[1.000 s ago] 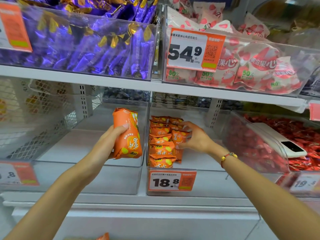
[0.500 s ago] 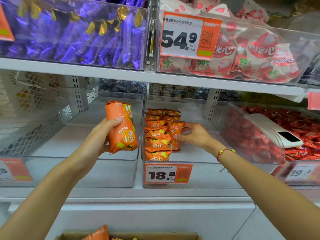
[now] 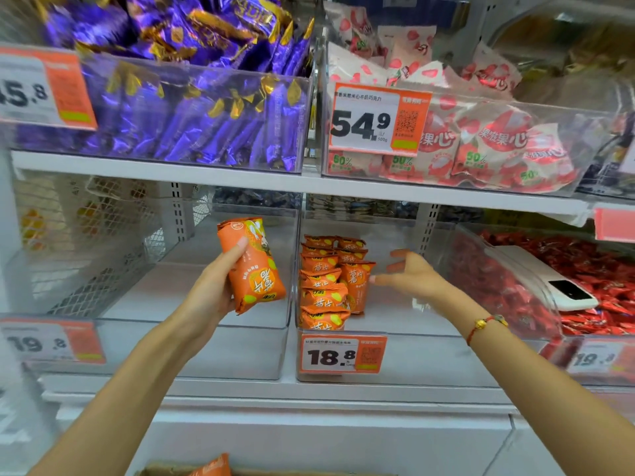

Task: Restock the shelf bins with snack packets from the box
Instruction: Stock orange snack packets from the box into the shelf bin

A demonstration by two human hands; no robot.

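Left of the stacked packets, an upright orange packet is gripped by the left hand; right hand, nearer the stack, is held spread, empty.

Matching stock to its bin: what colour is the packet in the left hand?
Orange, with yellow-green accents: the packet in the left hand, head view.

Snack packets are sitting stacked along the left wall of the middle bin; a phone is lying in the bin to its right.
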